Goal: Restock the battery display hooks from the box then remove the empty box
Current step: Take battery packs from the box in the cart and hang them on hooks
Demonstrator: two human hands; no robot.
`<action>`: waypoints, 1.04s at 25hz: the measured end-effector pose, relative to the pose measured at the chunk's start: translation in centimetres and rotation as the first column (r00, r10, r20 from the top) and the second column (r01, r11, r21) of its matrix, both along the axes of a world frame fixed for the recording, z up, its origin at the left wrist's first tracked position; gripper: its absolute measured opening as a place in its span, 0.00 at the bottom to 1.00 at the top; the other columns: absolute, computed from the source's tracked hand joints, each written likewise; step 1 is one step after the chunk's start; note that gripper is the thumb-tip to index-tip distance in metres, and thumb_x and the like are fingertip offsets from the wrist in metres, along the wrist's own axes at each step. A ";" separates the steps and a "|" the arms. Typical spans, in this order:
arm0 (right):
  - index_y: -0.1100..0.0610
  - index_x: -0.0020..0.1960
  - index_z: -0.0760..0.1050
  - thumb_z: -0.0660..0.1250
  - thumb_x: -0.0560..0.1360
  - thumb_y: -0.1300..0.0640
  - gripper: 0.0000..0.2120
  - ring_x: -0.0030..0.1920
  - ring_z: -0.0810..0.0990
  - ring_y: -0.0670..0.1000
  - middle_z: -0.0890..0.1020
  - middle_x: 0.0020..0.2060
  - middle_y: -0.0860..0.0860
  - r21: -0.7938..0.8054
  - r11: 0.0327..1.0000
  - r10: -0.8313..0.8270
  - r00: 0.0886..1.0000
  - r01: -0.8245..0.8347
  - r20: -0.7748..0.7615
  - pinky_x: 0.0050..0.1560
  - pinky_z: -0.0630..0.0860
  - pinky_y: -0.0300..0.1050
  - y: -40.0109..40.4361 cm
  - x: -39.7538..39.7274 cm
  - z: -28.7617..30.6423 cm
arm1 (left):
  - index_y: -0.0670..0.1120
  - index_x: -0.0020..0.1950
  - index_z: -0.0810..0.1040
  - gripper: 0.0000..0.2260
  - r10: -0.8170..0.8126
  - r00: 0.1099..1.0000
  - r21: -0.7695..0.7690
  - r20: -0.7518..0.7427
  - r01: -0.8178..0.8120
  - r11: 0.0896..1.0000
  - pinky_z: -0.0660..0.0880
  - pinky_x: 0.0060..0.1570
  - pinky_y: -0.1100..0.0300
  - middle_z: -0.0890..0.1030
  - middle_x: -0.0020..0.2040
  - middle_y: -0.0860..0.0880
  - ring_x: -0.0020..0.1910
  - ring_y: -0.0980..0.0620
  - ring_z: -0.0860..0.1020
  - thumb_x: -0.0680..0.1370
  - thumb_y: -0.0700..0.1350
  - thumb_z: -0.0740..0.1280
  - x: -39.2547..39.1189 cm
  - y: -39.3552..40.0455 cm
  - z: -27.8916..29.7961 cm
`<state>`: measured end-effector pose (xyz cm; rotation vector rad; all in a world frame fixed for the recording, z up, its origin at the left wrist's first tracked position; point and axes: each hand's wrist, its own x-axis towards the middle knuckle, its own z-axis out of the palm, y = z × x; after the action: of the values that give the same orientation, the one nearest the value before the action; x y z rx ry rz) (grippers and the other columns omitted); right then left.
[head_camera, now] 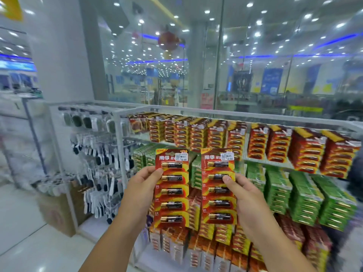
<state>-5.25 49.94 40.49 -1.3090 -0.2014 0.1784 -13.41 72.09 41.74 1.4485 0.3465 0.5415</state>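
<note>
Currently left hand [144, 185] and right hand [242, 195] each pinch a red battery card [171, 188] before the display hooks [198, 132]; align hang-holes squarely, one card per hook.

Bright ceiling spotlights [249, 4]; edges smeared by blur, wide-angle bending throughout.

The two battery cards, the left card [171, 188] and the right card [219, 186], are red with yellow curvy stripes, and each has a white price sticker on top. The batteries on them are black and gold. Behind, the top row of packs [306, 152] is red and yellow. The middle row of packs [302, 195] is green. The rack [117, 126] is white
</note>
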 end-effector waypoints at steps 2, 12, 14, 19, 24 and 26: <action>0.51 0.58 0.82 0.68 0.82 0.53 0.07 0.51 0.88 0.57 0.89 0.50 0.53 0.006 1.000 -0.007 1.000 0.007 0.000 0.56 0.82 0.60 5.0 0.8 0.5 | 0.47 0.52 0.84 0.08 -0.003 1.000 0.020 -0.003 0.003 1.000 0.80 0.46 0.50 0.89 0.46 0.47 0.46 0.46 0.87 0.85 0.47 0.66 0.7 4.8 0.9; 0.51 0.61 0.82 0.73 0.78 0.46 0.15 0.56 0.87 0.58 0.88 0.53 0.51 -0.004 0.999 -0.034 0.999 0.034 -0.023 0.61 0.81 0.64 21.4 8.8 -0.2 | 0.46 0.55 0.83 0.08 -0.018 0.999 -0.046 -0.050 0.016 0.999 0.79 0.30 0.60 0.89 0.44 0.46 0.40 0.48 0.88 0.85 0.48 0.66 8.6 20.7 1.4; 0.52 0.60 0.82 0.69 0.81 0.50 0.10 0.52 0.88 0.58 0.89 0.51 0.53 -0.001 1.000 -0.031 0.999 0.031 -0.012 0.58 0.83 0.63 23.4 11.7 -0.3 | 0.46 0.55 0.83 0.08 -0.015 0.999 -0.040 -0.050 0.013 0.999 0.80 0.30 0.59 0.89 0.44 0.47 0.40 0.48 0.88 0.85 0.48 0.66 11.5 22.6 1.1; 0.49 0.60 0.82 0.68 0.82 0.50 0.09 0.53 0.88 0.54 0.89 0.51 0.49 -0.005 1.000 -0.028 0.999 0.027 -0.024 0.58 0.82 0.60 28.8 19.2 -0.2 | 0.46 0.55 0.83 0.08 0.002 0.998 -0.027 -0.064 -0.004 1.000 0.79 0.28 0.62 0.89 0.43 0.48 0.38 0.50 0.88 0.85 0.47 0.66 19.6 26.6 1.2; 0.49 0.62 0.82 0.68 0.82 0.49 0.10 0.53 0.88 0.51 0.89 0.51 0.47 -0.031 0.999 -0.024 0.999 0.023 -0.044 0.58 0.83 0.58 33.1 25.8 -0.1 | 0.47 0.54 0.83 0.07 0.022 0.997 -0.023 -0.075 -0.023 0.999 0.80 0.30 0.62 0.88 0.43 0.51 0.39 0.53 0.87 0.85 0.48 0.66 26.7 30.6 1.2; 0.48 0.60 0.81 0.68 0.82 0.49 0.09 0.49 0.88 0.47 0.88 0.50 0.44 -0.041 0.999 -0.035 0.999 0.033 -0.041 0.52 0.84 0.52 34.6 27.7 0.0 | 0.49 0.54 0.83 0.08 0.005 0.996 -0.002 -0.088 -0.005 1.000 0.84 0.41 0.53 0.89 0.45 0.51 0.44 0.50 0.88 0.84 0.50 0.67 29.2 32.4 0.9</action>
<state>22.43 84.49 40.47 -1.3468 -0.1401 0.1817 15.76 104.46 42.68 1.4722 0.4201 0.4819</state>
